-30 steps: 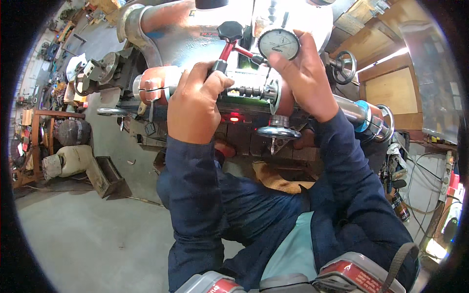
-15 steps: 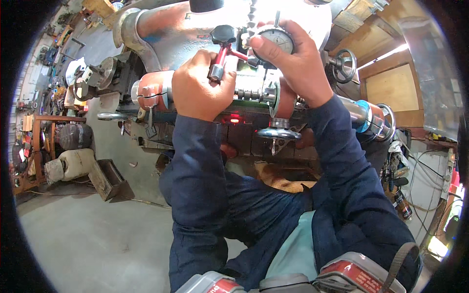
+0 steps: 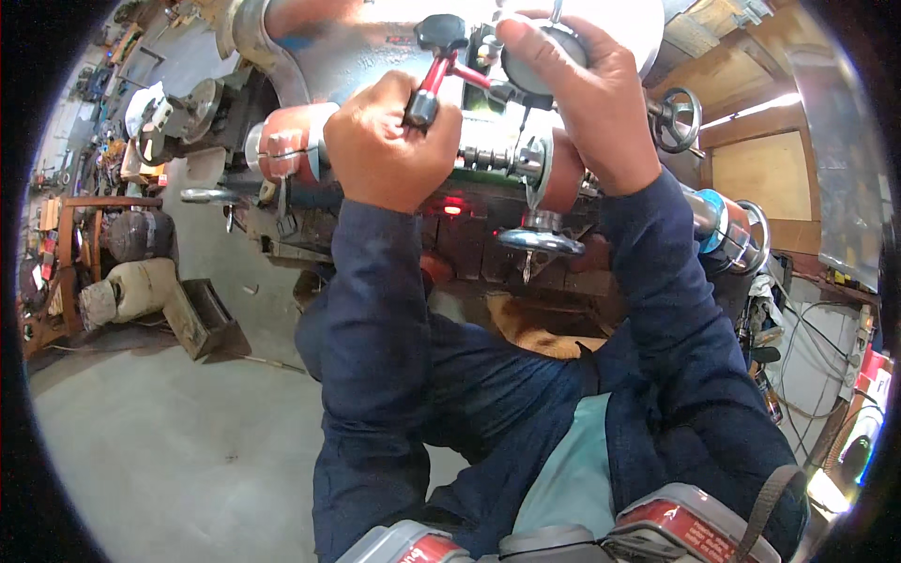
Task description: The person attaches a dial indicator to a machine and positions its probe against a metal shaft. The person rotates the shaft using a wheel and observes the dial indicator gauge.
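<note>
My left hand (image 3: pixel 389 145) is closed around the lower end of a red jointed holder arm (image 3: pixel 441 73) topped by a black knob (image 3: pixel 440 33). A side rod of this arm runs across to a dial indicator (image 3: pixel 542 61), gripped at its rim by my right hand (image 3: pixel 605 98) with the thumb over its top. The gauge's face looks dark, so I cannot read it. Both hands are above a machine's horizontal bar, beside a threaded shaft (image 3: pixel 486 158) and a brown round collar (image 3: pixel 560 171). What the fingertips behind the gauge touch is hidden.
A handwheel (image 3: pixel 540 243) hangs below the collar, and others (image 3: pixel 678 120) stand at the right. A brown clamp (image 3: pixel 289 144) sits on the bar at the left. On the floor lie an open wooden box (image 3: pixel 201 319) and a pale canister (image 3: pixel 141 289).
The dial indicator has tipped, so its white face no longer shows. My right hand has shifted slightly right; the view has moved a little as well. Both hands keep their hold.
</note>
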Action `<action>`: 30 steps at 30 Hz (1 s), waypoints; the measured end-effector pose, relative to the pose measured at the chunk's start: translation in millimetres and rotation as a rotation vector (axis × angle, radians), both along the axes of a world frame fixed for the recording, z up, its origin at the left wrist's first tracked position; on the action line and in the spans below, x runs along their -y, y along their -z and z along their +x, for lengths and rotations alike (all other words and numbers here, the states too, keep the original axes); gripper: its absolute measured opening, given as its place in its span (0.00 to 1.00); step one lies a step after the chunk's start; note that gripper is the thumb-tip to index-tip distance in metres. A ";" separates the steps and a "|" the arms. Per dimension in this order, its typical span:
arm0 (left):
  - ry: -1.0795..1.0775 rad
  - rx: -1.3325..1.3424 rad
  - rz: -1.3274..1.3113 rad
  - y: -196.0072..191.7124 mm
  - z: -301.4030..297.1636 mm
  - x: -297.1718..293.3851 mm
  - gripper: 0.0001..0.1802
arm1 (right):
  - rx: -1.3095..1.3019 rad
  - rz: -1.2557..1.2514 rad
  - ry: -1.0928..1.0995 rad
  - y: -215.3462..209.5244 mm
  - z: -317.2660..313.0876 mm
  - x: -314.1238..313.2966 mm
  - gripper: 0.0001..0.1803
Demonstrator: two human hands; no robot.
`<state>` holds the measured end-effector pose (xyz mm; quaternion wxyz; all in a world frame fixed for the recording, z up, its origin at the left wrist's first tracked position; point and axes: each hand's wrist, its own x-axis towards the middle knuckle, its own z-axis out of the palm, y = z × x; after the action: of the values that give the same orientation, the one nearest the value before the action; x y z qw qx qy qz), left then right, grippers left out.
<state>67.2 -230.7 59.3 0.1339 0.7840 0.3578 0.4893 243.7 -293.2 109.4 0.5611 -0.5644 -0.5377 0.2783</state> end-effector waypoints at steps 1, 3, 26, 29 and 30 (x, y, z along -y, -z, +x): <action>0.020 0.013 0.019 0.1 0.3 -0.4 0.12 | -0.110 -0.026 -0.017 -3.2 -3.3 -0.1 0.20; 0.028 0.010 0.073 -2.0 0.3 -1.2 0.12 | -0.267 -0.057 -0.028 -1.8 -6.8 -5.4 0.18; 0.006 -0.051 0.029 -4.3 2.2 -3.4 0.11 | 0.453 0.075 0.194 24.9 -5.9 -12.8 0.07; 0.004 -0.049 0.010 -4.2 1.7 -2.5 0.11 | 0.980 0.352 0.286 34.8 6.5 -19.2 0.05; 0.019 -0.029 0.024 -4.4 2.0 -2.8 0.13 | 0.979 0.354 0.288 30.7 2.2 -18.6 0.05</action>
<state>69.2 -228.0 63.7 0.1240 0.7959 0.3461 0.4809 245.9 -274.6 78.7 0.3639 -0.5929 -0.6923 -0.1918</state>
